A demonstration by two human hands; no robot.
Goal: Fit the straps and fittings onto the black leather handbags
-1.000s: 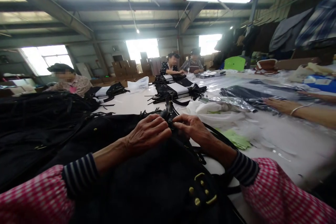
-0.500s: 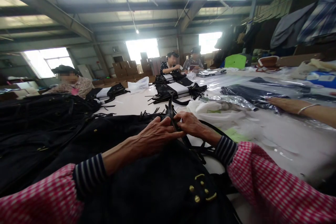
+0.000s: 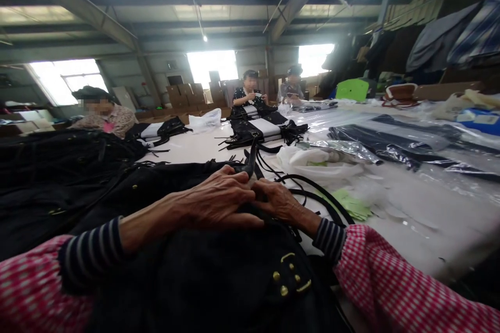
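A: Where is the black fabric bag with gold-coloured metal fittings [image 3: 219, 265]?

B: Bottom centre of the frame, below the person's bare left hand [image 3: 219, 195] and bare right hand [image 3: 277, 200]. Its top edge lies right under them.

A: And the narrow, glossy black strap [image 3: 252, 158]?

B: Just above the hands, near mid-frame. Its long axis runs nearly upright, the top leaning slightly right.

A: Which hand is nearer to it?

B: The left, I'd judge: its knuckles are right beside the strap's lower end. The right is just below and to the right.

A: Are the fingers closed on anything?

B: I can't tell. Both hands are bent and close together, fingertips hidden at the bag's top.

A: Anything beside the right hand?

B: Thin, curved black cord-like handles [image 3: 332, 203], arching towards the right over the smooth white tabletop [image 3: 414, 223].
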